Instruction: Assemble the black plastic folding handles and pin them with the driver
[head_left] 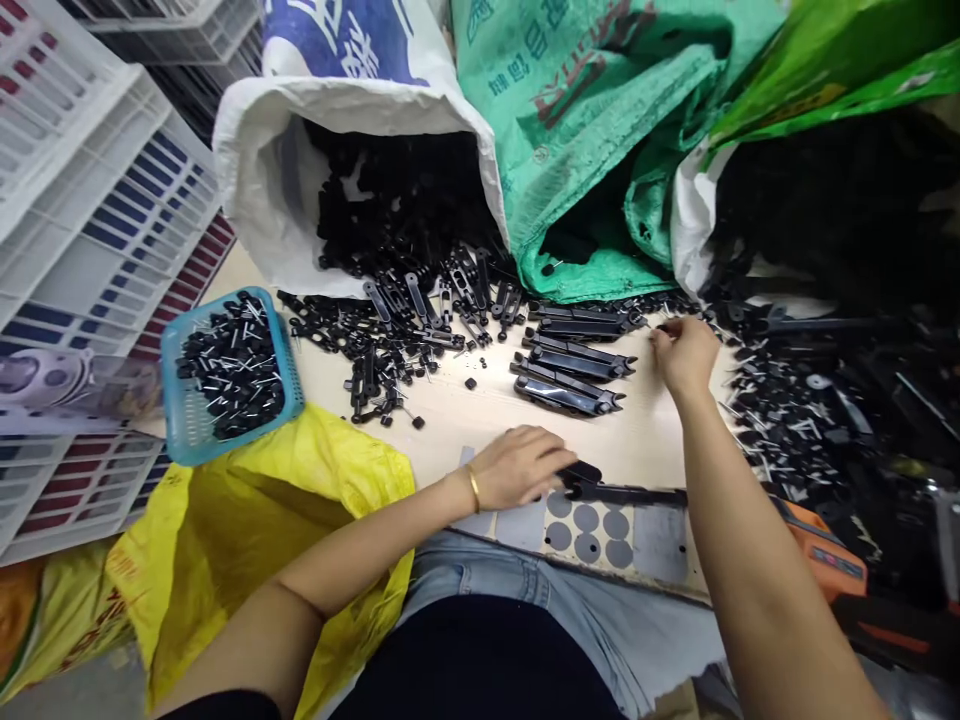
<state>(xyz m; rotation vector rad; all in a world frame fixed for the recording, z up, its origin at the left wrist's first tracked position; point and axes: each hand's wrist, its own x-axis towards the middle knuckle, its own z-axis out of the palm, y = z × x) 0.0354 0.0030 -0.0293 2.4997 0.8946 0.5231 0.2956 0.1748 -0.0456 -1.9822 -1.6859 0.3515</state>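
Head view: I see the left hand (521, 465) with its fingers around one end of a long black part (637, 495), low along the near side of the pale desk (652, 430); the right forearm hides its far end. The right hand (686, 355) is beyond, fingertips bunched beside small black pieces; I cannot tell whether they pinch one. Room to move lies between the hands, below the row of dark assemblies (577, 360). The white sack (255, 200) and green sack (585, 180) edge the back. The bright green sack (862, 85) is cut off, its contents lost in shadow.
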